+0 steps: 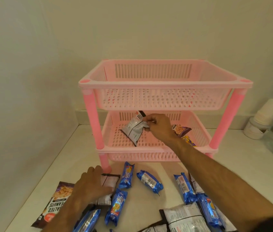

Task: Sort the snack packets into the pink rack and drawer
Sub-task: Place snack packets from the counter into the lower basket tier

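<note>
Right hand [159,126] pinches a silver peanut packet [135,129] inside the lower shelf of a pink rack [164,84].

Two more packets lie in that shelf behind the wrist. The left hand [90,185] lies flat, fingers spread, on another silver packet [107,183] on the white counter [232,164], among blue biscuit packs [126,175]. The rack's front left leg stands just beyond its fingertips. Stacked paper cups [264,114] lean far right.

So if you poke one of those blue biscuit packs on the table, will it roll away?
Probably a little. The blue biscuit pack looks rounded like a tube, so a sideways push may roll it. Its crimped ends would likely stop it soon. It seems fairly stiff, keeping its shape, unlike the crumpled peanut packet in the right hand.
</note>
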